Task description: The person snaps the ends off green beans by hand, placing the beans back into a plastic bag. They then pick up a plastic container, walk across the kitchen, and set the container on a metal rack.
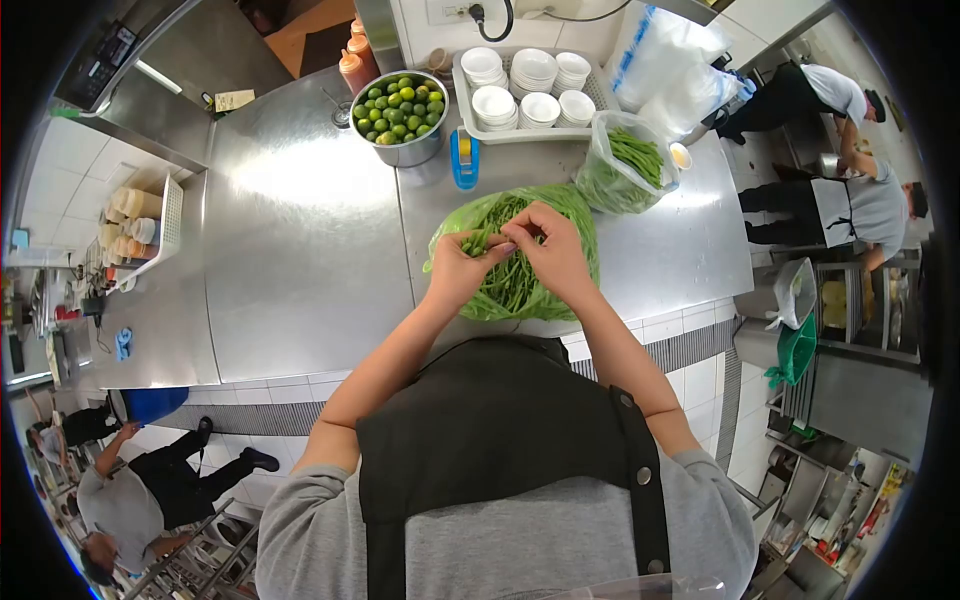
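Note:
A green plastic bag (575,215) lies spread on the steel counter, with a heap of green beans (515,285) inside it. Over this heap, my left hand (465,268) is closed around several green beans, their ends poking out past the fingers. My right hand (548,250) pinches with thumb and forefinger right at the left fingertips; the small piece between them is too hidden to make out. Just beyond, to the right, stands a clear bag (607,188) holding more green beans (637,155), which look cut or trimmed.
Behind the bags are a metal pot of limes (400,110), a blue tape dispenser (465,160) and a white basket (590,132) of stacked small bowls. Sauce bottles (353,72) stand at the back. Co-workers (870,205) work at the right; others (130,490) are at the lower left.

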Tool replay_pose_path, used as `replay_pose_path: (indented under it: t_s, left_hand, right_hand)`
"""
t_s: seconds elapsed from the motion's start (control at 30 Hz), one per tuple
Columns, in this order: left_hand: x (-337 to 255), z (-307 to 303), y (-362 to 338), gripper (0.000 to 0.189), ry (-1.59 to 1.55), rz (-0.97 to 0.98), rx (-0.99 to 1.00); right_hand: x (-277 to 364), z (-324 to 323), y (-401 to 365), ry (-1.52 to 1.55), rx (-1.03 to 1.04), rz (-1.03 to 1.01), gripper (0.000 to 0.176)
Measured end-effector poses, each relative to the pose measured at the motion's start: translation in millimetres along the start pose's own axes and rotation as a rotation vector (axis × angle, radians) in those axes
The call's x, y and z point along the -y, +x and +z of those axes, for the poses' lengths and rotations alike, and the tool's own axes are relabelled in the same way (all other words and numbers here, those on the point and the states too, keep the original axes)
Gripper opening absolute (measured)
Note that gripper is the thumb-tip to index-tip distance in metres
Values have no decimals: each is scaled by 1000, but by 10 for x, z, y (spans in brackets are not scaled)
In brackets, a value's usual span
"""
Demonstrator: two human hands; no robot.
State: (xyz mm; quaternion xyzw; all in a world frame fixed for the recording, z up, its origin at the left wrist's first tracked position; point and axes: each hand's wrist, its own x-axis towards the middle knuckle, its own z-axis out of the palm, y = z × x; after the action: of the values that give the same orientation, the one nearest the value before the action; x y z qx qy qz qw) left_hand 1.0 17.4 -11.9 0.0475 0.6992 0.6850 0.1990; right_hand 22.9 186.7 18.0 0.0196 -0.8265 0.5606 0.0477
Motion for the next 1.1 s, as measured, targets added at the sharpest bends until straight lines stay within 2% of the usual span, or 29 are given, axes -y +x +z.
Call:
replay_pose_path:
  t_s: [0.03,0.13,0.2,0.3,0.33,0.43,0.53,0.67,0.77,0.9,0.93,0.97,1.03,1.1]
  left_hand:
    - [-49,7,-14,10,-25,-27,0]
    - [-127,18,-50,11,-88,-64,-3]
    - [-144,19,-64,12,-110,-28,-6]
    - [-359,-108,-77,15,-326,-168,-102]
    - [-261,-178,-24,18,-563,-173,-94]
    - [-180,-359,137,18,-852,-86,-96]
    - [-177,-363,171,19,-832,-61,-179]
    - [-220,-266,139,21,-785,-67,-271]
    - [-140,-262,98,21,-629,-2,-335]
    - [-237,-134,-13,21,-561,137,-416]
    - [-261,-151,-5,21,-547,154,-430]
    - [-282,-171,12,22,-534,171,-445]
    - [-308,-287,47,18,-718,41,-385]
    - [-247,-395,96,18,-872,-59,-328]
  right_hand:
    - [-33,8,18,-29,-12,-27,8]
    - [-267,46,111,-351,-241,-313,13]
    - [-424,-20,100,-406,-121,-170,17]
    - [-490,-69,63,-509,183,110,19]
    - [-472,-67,28,-547,302,217,20]
    - [-412,109,-142,254,242,260,22]
    - [-96,249,-210,249,150,53,17]
    - [98,308,-167,78,24,-77,14]
    - [22,261,-92,-38,-11,-28,13]
    - [-362,273,25,-34,-118,127,21]
    - [-433,282,28,-51,-140,104,26]
    - [-495,249,2,-143,-21,204,26]
    - [-420,188,-46,-326,224,400,26]
    - [-519,280,-165,-351,307,144,20]
